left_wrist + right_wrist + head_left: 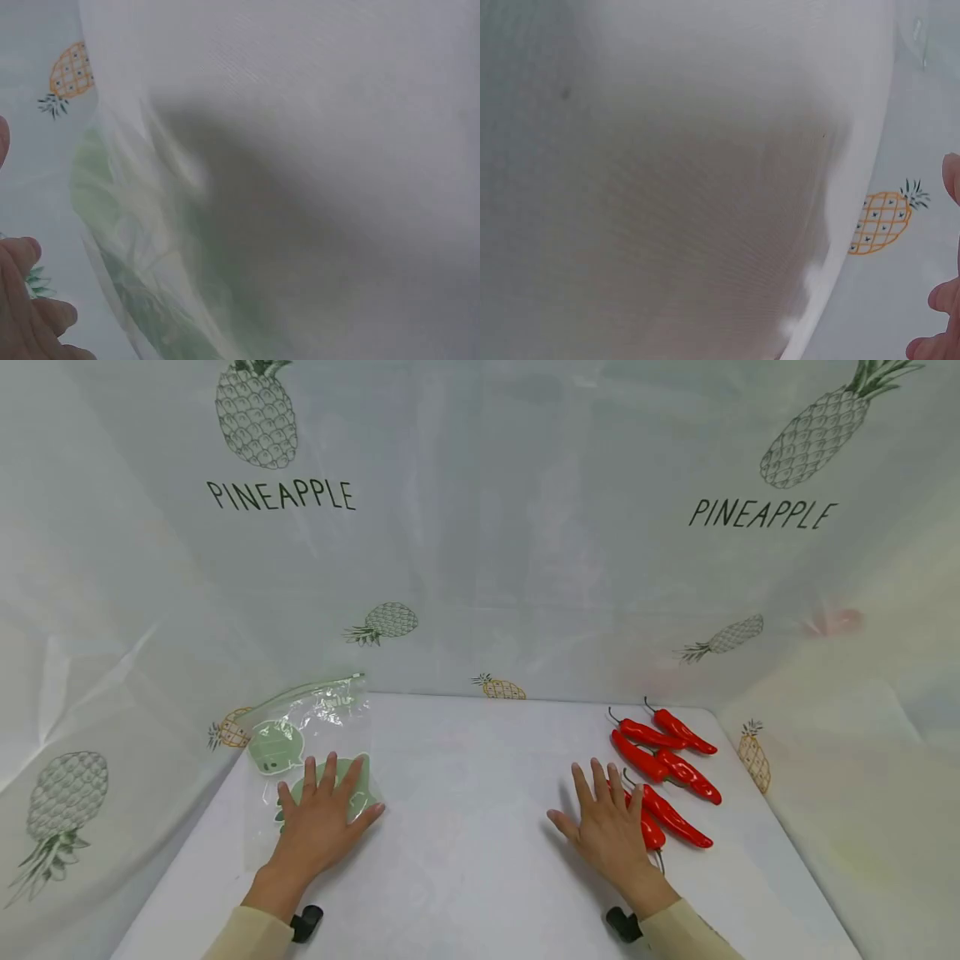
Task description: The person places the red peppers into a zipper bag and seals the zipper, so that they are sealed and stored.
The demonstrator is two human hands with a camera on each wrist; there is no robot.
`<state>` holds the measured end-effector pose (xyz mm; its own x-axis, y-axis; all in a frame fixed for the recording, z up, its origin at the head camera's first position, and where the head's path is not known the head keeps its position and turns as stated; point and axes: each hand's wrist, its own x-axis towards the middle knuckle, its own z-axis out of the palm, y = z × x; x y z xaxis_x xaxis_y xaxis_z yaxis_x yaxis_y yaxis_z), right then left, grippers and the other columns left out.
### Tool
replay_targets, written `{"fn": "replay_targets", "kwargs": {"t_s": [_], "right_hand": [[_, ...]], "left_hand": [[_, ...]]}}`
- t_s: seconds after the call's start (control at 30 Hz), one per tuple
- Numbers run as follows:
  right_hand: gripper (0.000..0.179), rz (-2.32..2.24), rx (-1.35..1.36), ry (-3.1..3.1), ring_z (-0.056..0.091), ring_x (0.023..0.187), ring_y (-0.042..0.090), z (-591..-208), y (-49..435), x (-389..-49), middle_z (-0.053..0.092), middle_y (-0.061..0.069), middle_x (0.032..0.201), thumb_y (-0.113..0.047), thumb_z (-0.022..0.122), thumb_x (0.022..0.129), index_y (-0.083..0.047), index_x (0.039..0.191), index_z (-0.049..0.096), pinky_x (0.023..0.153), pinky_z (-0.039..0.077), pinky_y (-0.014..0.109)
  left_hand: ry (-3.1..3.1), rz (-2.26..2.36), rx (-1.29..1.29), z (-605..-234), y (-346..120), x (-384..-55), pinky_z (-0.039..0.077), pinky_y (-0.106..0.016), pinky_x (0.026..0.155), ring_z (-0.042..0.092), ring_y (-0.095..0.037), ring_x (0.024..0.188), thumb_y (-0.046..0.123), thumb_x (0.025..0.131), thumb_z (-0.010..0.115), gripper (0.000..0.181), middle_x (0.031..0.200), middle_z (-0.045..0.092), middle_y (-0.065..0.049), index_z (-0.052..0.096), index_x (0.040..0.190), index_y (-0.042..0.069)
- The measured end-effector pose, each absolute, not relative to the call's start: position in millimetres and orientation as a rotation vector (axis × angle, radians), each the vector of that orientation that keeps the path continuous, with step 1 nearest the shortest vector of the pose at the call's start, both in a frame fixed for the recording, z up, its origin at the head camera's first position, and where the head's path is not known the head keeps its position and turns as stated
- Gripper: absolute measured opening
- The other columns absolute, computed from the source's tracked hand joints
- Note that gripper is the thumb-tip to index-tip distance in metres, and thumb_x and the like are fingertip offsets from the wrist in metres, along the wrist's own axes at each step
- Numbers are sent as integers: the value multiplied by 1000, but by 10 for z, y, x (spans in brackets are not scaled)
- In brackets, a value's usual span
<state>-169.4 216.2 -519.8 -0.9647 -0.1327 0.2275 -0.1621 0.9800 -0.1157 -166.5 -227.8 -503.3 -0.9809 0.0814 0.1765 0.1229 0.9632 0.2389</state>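
Note:
My left hand (318, 827) is spread over the lower part of a clear zip bag (330, 714) with green cartoon prints, at the left of the white table. Whether it touches the bag I cannot tell. On the other side, my right hand (611, 835) has its fingers spread beside a group of red chili peppers (678, 814), partly covering one of them. Neither hand holds anything. In the left wrist view, fingertips (56, 315) show at the left edge, with the bag (150, 262) blurred nearby. Fingertips (945, 296) of the right hand appear at the right edge of its wrist view.
Several peppers lie loosely together on the right of the white table (480, 827). A pale curtain (510, 527) printed with pineapples rises behind the table and along both sides. Small black devices (306, 923) sit at both wrists.

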Motion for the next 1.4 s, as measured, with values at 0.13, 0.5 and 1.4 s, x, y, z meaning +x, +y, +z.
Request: {"fn": "replay_targets", "kwargs": {"t_s": [0.13,0.5,1.4], "right_hand": [[95,188,218,-2918,19,157,53,-5189,2148,-1718,30,25,170,-64,69,92,-11,164,37,119,6,83],[93,208,262,-2907,25,157,50,-5212,1862,-1777,32,24,169,-64,70,92,-11,163,39,122,18,78],[78,408,626,-2884,30,157,44,-5182,795,-1913,35,22,168,-60,57,103,-11,162,41,123,27,71]], "left_hand": [[-2950,-372,-134,-5059,-2351,-1648,4,-92,110,11,-63,155,73,97,55,90,168,25,-32,34,165,18],[-2981,-429,-39,-5055,-2660,-1574,-1,-94,106,6,-65,153,71,102,48,87,166,20,-38,31,165,13],[-3236,-566,-35,-5292,-2326,-1629,-7,-87,113,0,-65,154,69,104,45,95,166,9,-42,28,163,-3]]}}
